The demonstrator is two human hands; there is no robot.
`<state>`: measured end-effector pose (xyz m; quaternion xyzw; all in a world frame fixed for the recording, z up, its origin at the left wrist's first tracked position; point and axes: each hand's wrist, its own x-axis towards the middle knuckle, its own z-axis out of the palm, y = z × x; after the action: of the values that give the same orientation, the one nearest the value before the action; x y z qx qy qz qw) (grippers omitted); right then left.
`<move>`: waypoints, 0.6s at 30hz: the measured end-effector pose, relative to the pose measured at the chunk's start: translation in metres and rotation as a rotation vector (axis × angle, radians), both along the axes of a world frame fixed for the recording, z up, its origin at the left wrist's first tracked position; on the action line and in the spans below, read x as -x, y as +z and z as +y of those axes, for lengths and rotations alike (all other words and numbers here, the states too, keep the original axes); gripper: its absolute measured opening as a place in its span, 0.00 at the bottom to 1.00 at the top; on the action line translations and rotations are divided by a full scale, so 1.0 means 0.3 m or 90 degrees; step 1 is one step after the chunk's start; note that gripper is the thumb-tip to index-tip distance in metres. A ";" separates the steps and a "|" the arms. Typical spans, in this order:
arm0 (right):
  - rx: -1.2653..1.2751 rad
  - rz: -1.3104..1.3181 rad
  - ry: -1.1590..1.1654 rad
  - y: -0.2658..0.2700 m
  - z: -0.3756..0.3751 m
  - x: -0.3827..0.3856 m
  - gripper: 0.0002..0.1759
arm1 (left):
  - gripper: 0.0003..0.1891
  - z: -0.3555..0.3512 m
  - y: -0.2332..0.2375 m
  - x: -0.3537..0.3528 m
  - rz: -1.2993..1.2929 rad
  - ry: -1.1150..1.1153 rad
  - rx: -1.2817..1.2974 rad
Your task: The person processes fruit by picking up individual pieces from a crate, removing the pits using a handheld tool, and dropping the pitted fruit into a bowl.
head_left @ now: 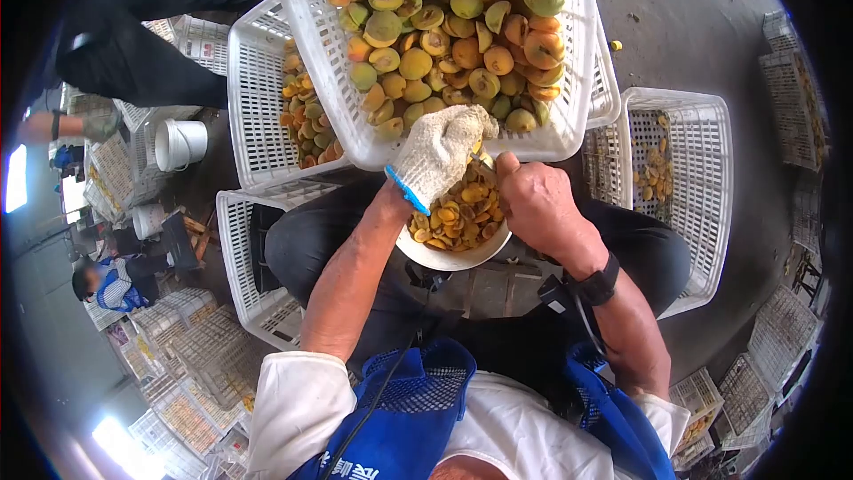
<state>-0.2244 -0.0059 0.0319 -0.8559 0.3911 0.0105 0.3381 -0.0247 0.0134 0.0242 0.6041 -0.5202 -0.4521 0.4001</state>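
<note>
My left hand (pixel 442 149), in a white knitted glove with a blue cuff, is closed on a piece of yellow fruit at the near edge of the large white crate (pixel 324 80). My bare right hand (pixel 542 204) is closed beside it, its thumb by a small metal tool (pixel 482 163) that points toward the glove. Most of the tool is hidden in the fist. Below both hands, a white bucket (pixel 453 260) between my knees holds yellow fruit pieces (pixel 458 218). Halved green and orange fruits (pixel 449 44) fill the crate.
Another white crate (pixel 258 116) with fruit pieces stands at the left, and one (pixel 702 151) at the right. A white pail (pixel 180 144) is at the upper left. One person (pixel 133 36) stands there; another (pixel 124 280) sits farther left among stacked crates.
</note>
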 end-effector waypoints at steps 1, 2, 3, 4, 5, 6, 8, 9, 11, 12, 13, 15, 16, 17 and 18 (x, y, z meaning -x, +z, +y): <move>-0.032 -0.079 -0.006 -0.022 0.007 0.010 0.14 | 0.18 -0.001 -0.003 -0.003 -0.001 0.000 -0.002; -0.064 -0.157 -0.014 -0.034 0.013 0.016 0.14 | 0.16 -0.002 -0.005 -0.007 0.045 -0.020 -0.003; -0.064 -0.157 -0.017 -0.037 0.007 0.018 0.14 | 0.15 -0.005 -0.009 -0.008 0.092 -0.041 -0.002; -0.203 -0.235 -0.027 -0.040 0.000 0.022 0.16 | 0.15 -0.001 -0.027 -0.005 0.094 -0.042 -0.003; -0.343 -0.314 -0.036 -0.028 -0.007 0.017 0.20 | 0.16 0.007 -0.043 -0.003 0.092 -0.031 0.061; -0.343 -0.315 -0.036 -0.002 -0.015 0.016 0.20 | 0.17 0.010 -0.054 -0.004 0.089 -0.021 0.126; -0.612 -0.308 -0.104 0.064 -0.039 0.016 0.23 | 0.17 0.013 -0.051 -0.018 0.073 -0.022 0.087; -0.611 -0.313 -0.099 0.040 -0.032 0.011 0.23 | 0.18 0.014 -0.038 -0.032 0.056 -0.021 0.049; -0.447 -0.385 -0.063 -0.028 -0.001 -0.012 0.18 | 0.19 0.005 -0.033 -0.051 0.022 -0.007 0.080; -0.445 -0.390 -0.055 -0.035 0.013 -0.018 0.18 | 0.19 0.014 -0.034 -0.058 0.015 -0.003 0.083; -0.282 -0.273 -0.064 -0.035 0.030 -0.024 0.16 | 0.20 0.028 -0.036 -0.061 0.120 0.026 0.026; -0.034 -0.112 -0.079 -0.021 0.062 -0.043 0.16 | 0.21 0.031 -0.006 -0.051 0.235 0.052 -0.006; -0.033 -0.114 -0.078 -0.028 0.080 -0.049 0.16 | 0.21 0.036 0.000 -0.053 0.233 0.052 -0.004; 0.021 -0.144 -0.097 -0.040 0.097 -0.056 0.18 | 0.21 0.040 0.008 -0.060 0.248 0.068 -0.038; 0.077 -0.175 -0.115 -0.043 0.110 -0.063 0.19 | 0.22 0.042 0.018 -0.065 0.261 0.083 -0.071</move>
<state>-0.2054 0.0271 0.0191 -0.8293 0.4165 -0.1608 0.3359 -0.0053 0.0260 0.0298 0.5532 -0.3621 -0.5662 0.4922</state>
